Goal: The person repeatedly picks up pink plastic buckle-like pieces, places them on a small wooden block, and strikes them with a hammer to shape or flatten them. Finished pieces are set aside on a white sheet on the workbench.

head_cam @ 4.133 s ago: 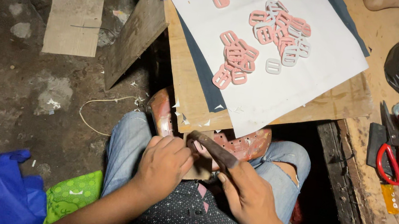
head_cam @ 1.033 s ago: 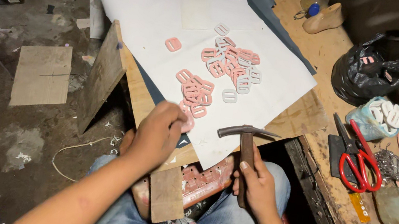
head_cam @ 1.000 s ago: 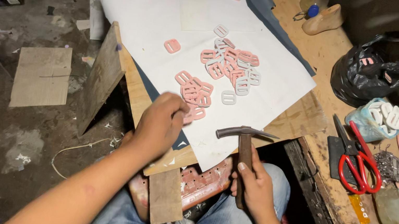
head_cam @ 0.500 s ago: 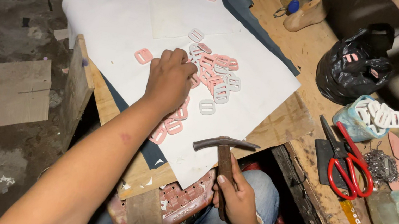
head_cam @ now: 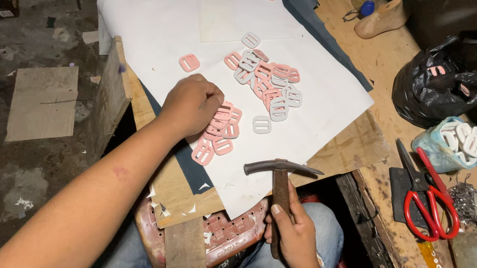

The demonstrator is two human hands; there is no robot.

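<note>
Two bare hands are at work over a wooden desk (head_cam: 387,68). Our left hand (head_cam: 191,105) is curled into a loose fist on the large white paper sheet (head_cam: 161,21), its fingertips touching the near cluster of flat pink plastic slider buckles (head_cam: 218,134); we cannot tell whether it has pinched one. Our right hand (head_cam: 292,231) has its grip clamped round the wooden handle of a dark-headed metal hammer (head_cam: 280,173), held upright over our lap, the head at the paper's near edge. A second, larger heap of pink and grey buckles (head_cam: 266,81) lies at about one o'clock from the left hand, and a single pink buckle (head_cam: 188,62) at twelve. At three o'clock from the heap sits a crumpled black plastic bag (head_cam: 441,82), and just below it a pale blue bag of white buckles (head_cam: 460,145). Red-handled scissors (head_cam: 428,194) lie at three o'clock from the hammer. A red plastic stool seat (head_cam: 223,236) rests across our knees.
</note>
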